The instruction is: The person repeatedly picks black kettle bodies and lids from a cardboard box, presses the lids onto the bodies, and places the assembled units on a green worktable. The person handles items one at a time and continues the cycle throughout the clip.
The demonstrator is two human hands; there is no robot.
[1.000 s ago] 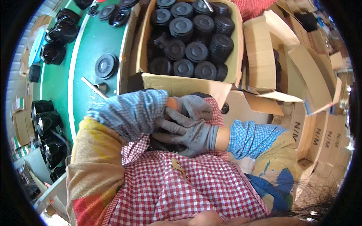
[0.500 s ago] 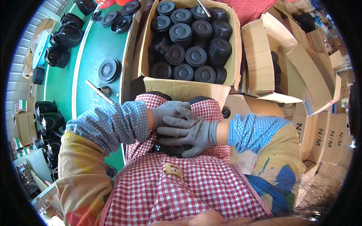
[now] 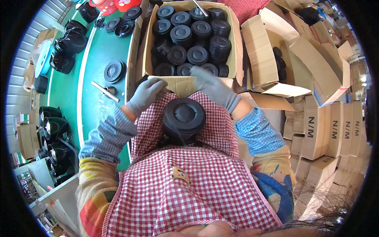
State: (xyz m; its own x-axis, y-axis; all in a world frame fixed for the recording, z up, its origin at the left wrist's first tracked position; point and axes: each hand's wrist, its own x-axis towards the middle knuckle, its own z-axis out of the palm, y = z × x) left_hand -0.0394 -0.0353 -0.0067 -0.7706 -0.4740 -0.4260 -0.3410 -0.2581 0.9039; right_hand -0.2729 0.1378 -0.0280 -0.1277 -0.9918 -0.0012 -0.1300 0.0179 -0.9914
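Observation:
A thick black round piece [image 3: 184, 114], with a disc-shaped lid on top, sits between my knees on the red checked apron [image 3: 177, 173]. Whether it is one body or a stack of lids I cannot tell. Up and to its left is my left hand [image 3: 148, 96], gray-gloved, fingers stretched out and nothing visible in them. My right hand [image 3: 215, 89], gloved alike and slightly blurred, has its fingers extended over the near edge of the carton [image 3: 179, 83]. Neither hand touches the black piece. Inside the carton stand stacks of black round lids [image 3: 197, 54].
On the green table [image 3: 98, 59] at the left lie a black lid [image 3: 114, 71], a metal rod tool [image 3: 105, 91] and several glossy black pots [image 3: 53, 126]. A metal rod [image 3: 200, 7] rests atop the lids. Open cartons [image 3: 262, 51] and stacked cardboard boxes [image 3: 316, 126] fill the right side.
My hands were pressed together over the black piece, hiding it. They have come apart and moved up and away from it, so it shows now.

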